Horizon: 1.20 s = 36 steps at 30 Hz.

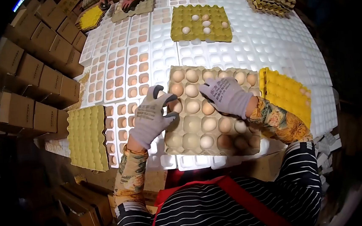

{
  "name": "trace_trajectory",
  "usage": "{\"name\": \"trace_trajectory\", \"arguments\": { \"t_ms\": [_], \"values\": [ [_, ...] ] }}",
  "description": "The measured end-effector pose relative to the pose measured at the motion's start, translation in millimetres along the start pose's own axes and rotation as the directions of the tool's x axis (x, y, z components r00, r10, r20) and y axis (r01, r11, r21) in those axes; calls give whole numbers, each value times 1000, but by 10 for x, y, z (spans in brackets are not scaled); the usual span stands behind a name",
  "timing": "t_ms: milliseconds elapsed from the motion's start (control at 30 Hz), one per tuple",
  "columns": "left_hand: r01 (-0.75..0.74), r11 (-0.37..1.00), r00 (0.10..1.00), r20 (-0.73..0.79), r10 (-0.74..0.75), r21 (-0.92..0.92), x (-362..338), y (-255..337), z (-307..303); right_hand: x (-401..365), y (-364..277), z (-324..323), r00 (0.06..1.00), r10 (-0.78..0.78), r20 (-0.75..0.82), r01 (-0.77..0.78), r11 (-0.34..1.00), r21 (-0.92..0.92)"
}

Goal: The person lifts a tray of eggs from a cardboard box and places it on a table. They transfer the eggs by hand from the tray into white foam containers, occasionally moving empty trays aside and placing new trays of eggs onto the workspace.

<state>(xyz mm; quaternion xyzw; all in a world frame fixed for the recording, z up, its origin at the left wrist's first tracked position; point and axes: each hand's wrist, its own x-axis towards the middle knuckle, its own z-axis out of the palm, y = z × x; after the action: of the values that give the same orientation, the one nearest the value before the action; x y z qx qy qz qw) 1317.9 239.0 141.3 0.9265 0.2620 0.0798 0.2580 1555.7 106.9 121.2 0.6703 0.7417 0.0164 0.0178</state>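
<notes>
Striped cloth (197,209) fronts the tray (190,124), left fingers (155,89) holding an egg (161,94) beside it, right fingers (209,86) above, grip hidden.

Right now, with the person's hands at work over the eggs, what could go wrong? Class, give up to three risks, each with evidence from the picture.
The egg at the left hand's fingertips might slip and crack.

The right hand is over closely set eggs in the grey tray, so it could knock one against another.

The patterned right sleeve reaches across the yellow tray and might catch its edge.
</notes>
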Motion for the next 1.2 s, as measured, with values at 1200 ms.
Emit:
{"name": "trace_trajectory", "arguments": {
  "t_ms": [1200],
  "values": [
    [480,877,825,-323,-463,-30,-1141,-1531,543,513,-921,-227,922,376,97,-388,902,188]
  ]
}}
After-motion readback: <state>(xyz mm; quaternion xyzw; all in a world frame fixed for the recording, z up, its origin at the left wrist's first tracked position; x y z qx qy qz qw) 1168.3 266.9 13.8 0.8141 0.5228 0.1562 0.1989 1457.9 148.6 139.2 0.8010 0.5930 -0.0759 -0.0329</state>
